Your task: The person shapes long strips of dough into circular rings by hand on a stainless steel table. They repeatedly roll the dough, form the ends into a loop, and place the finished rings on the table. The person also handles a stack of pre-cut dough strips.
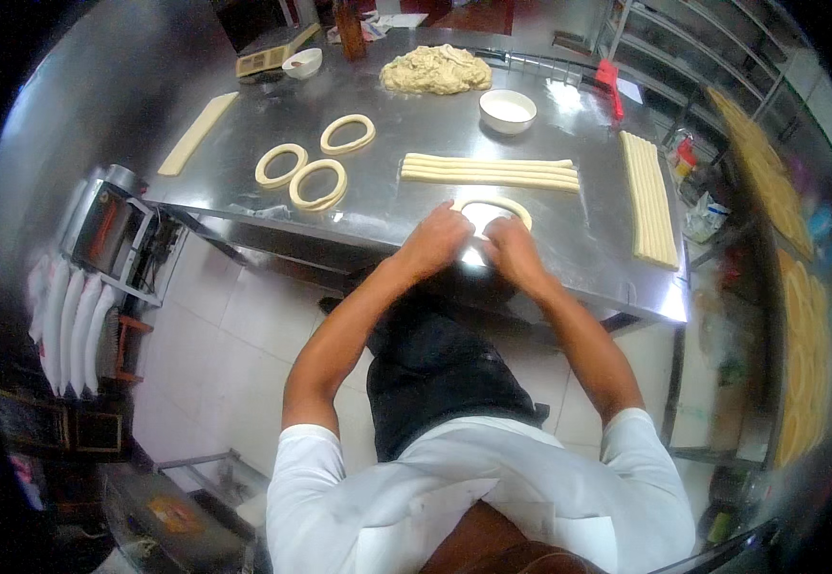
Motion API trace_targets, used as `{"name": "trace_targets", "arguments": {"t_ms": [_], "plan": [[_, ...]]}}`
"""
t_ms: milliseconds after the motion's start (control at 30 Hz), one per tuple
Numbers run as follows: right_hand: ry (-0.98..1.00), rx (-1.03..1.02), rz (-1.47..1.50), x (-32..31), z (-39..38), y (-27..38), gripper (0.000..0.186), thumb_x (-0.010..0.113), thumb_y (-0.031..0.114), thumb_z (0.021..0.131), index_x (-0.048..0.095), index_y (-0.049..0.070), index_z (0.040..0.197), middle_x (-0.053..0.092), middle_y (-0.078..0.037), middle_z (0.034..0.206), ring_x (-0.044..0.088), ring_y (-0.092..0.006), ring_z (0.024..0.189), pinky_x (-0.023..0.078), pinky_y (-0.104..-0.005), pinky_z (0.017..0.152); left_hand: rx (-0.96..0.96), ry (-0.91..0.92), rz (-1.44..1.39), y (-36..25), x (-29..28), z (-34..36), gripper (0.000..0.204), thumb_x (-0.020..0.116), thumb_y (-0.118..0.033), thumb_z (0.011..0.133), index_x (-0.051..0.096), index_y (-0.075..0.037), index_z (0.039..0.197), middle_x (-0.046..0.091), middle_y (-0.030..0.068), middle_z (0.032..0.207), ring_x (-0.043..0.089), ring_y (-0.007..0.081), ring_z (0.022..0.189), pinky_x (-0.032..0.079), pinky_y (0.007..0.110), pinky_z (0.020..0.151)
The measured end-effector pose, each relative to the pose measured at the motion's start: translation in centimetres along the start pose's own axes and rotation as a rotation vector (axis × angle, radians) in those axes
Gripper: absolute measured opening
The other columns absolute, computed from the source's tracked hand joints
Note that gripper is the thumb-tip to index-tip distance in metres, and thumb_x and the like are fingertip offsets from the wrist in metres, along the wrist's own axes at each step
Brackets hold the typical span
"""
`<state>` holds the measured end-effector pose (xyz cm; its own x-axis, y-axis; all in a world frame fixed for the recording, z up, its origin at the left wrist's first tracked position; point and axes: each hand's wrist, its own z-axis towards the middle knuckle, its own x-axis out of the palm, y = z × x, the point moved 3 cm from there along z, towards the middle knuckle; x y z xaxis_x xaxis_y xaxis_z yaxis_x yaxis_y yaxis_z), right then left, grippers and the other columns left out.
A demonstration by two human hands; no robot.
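Note:
Both hands are at the table's near edge on a loop of pale dough rope (507,206). The fingers of my left hand (440,234) are closed on its left end, and my right hand (512,249) pinches its right end, close beside the left. Just beyond lie several parallel dough strips (488,173). Left of them are three dough rings (347,148), lying flat with two close together. More strips (648,199) lie side by side at the table's right edge, and one flat piece of dough (196,134) lies at the left.
The steel table (569,239) holds a dough mound (435,72), a white bowl (507,120), a small bowl (301,67) and a red-handled tool (609,91) at the back. A machine (100,220) stands left. Trays of dough pieces (794,354) and metal shelving (684,48) are at the right.

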<state>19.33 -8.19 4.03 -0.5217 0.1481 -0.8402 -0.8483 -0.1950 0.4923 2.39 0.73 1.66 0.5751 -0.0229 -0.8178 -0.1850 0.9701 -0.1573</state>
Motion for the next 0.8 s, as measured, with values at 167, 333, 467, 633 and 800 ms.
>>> {"name": "trace_targets", "arguments": {"t_ms": [167,333,467,633,800], "plan": [[0.039,-0.007,-0.042,2.9,-4.5,0.4,0.026,0.078,0.023,0.089,0.073,0.002,0.102,0.071,-0.015,0.108,0.064,-0.036,0.106,0.04,-0.0537,0.114,-0.031,0.183,-0.049,-3.0,0.3,-3.6,0.02,0.074,-0.013,0.089,0.065,-0.006,0.105,0.067,0.0108,0.103,0.066,0.0338,0.107,0.042,0.056,0.116],[0.029,-0.204,-0.126,-2.1,-2.4,-1.0,0.027,0.077,0.023,0.089,0.07,0.005,0.108,0.069,-0.014,0.114,0.063,-0.0358,0.113,0.037,-0.0549,0.119,-0.084,0.256,-0.163,-2.6,-1.2,1.1,0.03,0.078,-0.019,0.088,0.067,-0.005,0.112,0.067,0.0124,0.105,0.064,0.0342,0.108,0.048,0.051,0.108],[0.202,-0.212,-0.188,-4.6,-1.1,-3.1,0.027,0.073,0.024,0.093,0.069,0.006,0.113,0.068,-0.015,0.115,0.063,-0.0338,0.119,0.036,-0.0535,0.119,-0.125,0.367,-0.178,-1.4,-0.4,2.6,0.029,0.076,-0.023,0.092,0.069,-0.006,0.115,0.068,0.0154,0.103,0.065,0.0349,0.101,0.053,0.046,0.091],[0.176,-0.057,0.226,-6.6,1.4,-3.7,0.022,0.065,0.023,0.101,0.069,0.002,0.108,0.07,-0.015,0.101,0.068,-0.0295,0.1,0.05,-0.0454,0.095,-0.404,0.337,-0.618,-0.5,-1.6,5.4,0.027,0.065,-0.028,0.104,0.068,-0.002,0.107,0.069,0.0122,0.094,0.067,0.0243,0.085,0.053,0.04,0.077],[0.261,-0.004,0.517,-8.3,6.5,-4.1,0.031,0.059,0.028,0.107,0.071,0.0,0.099,0.067,-0.007,0.081,0.062,-0.0163,0.076,0.049,-0.033,0.072,-0.569,0.378,-1.044,2.8,-2.4,7.5,0.035,0.054,-0.033,0.112,0.067,-0.004,0.098,0.059,-0.0022,0.076,0.053,0.0079,0.069,0.045,0.028,0.063]]}}
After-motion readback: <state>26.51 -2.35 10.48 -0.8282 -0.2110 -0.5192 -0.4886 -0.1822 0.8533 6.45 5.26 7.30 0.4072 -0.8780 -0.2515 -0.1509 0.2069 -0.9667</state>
